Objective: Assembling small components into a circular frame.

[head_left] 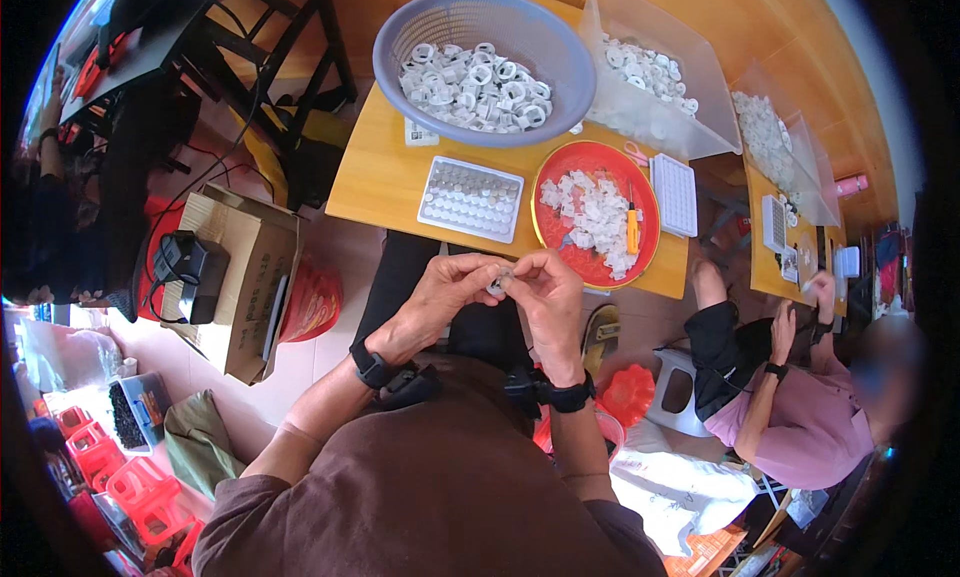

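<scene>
White piece bridges left grip and right grip.

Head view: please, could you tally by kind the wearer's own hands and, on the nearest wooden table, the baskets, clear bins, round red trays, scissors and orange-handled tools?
Wearer's hands: 2 (left hand, right hand)
Basket: 1
Clear bin: 1
Round red tray: 1
Pink-handled scissors: 1 pair
Orange-handled tool: 1
Total: 7
</scene>
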Demonstrator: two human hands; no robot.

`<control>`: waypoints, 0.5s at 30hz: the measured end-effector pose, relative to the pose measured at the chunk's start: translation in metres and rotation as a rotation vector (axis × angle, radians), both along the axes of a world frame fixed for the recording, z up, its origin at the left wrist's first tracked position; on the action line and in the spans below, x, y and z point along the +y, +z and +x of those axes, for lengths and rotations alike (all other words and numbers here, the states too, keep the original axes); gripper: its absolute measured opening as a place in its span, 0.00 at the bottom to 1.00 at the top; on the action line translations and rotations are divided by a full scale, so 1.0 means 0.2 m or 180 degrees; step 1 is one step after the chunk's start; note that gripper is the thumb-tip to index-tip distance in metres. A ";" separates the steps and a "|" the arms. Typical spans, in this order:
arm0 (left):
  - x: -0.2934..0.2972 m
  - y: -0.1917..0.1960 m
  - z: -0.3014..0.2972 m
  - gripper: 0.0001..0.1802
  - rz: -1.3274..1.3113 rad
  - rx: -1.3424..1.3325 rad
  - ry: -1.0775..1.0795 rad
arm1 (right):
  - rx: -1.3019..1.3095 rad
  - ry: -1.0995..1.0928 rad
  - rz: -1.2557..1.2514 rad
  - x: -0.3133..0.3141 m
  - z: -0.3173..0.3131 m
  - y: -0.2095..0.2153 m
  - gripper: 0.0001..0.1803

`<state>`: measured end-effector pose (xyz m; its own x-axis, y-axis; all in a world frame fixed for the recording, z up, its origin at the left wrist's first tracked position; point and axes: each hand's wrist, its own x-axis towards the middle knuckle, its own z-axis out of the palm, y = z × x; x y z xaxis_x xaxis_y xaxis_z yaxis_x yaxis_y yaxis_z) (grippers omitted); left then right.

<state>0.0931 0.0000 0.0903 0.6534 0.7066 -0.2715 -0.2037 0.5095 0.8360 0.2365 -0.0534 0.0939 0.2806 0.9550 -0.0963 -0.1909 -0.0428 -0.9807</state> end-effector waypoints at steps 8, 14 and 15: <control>0.02 0.00 0.00 0.15 -0.0581 -0.0234 0.0034 | 0.0462 0.0110 -0.0128 0.01 0.03 0.06 0.11; 0.02 -0.01 0.00 0.15 -0.0277 0.0080 -0.0034 | -0.0066 -0.0184 -0.0135 0.01 -0.04 -0.02 0.12; 0.02 -0.02 -0.01 0.15 -0.0275 0.0069 -0.0057 | 0.0018 -0.0206 -0.0194 0.01 -0.04 -0.03 0.12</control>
<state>0.0920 0.0042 0.0864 0.6591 0.6682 -0.3451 -0.1762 0.5833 0.7929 0.2279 -0.0516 0.0879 0.3408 0.9272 -0.1554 -0.2007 -0.0897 -0.9755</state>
